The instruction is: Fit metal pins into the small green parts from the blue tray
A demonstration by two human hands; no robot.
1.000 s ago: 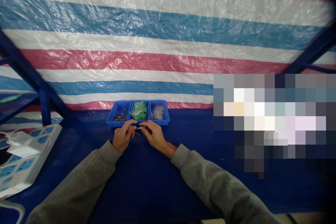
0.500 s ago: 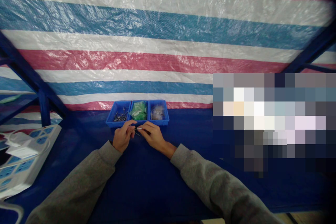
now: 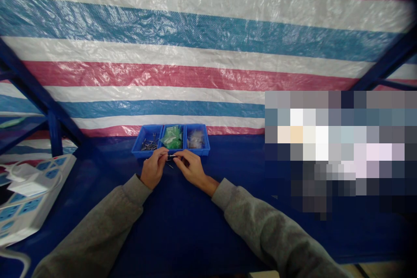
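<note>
My left hand (image 3: 153, 170) and my right hand (image 3: 191, 167) meet just in front of the blue bins, fingertips pinched. A thin metal pin (image 3: 171, 156) spans the small gap between them, and both hands appear to grip its ends. What else the fingertips cover is too small to make out. Below this gap, another thin dark pin (image 3: 170, 165) lies on the table. Behind my left hand stands a blue bin (image 3: 138, 153) of loose metal pins (image 3: 150, 144). Beside it, the middle bin holds green plastic bags (image 3: 173, 137), and the right one a clear bag (image 3: 196, 139) of small pieces.
A white power strip (image 3: 35, 208) with a plug and cable lies at the left of the blue table (image 3: 189, 230). Blue metal frame bars (image 3: 54, 132) and a striped plastic sheet (image 3: 182, 74) stand behind. The right side is pixelated.
The pin between my fingers has risen slightly. My left fingers have shifted a little, more upright against it. The bins have not moved.
</note>
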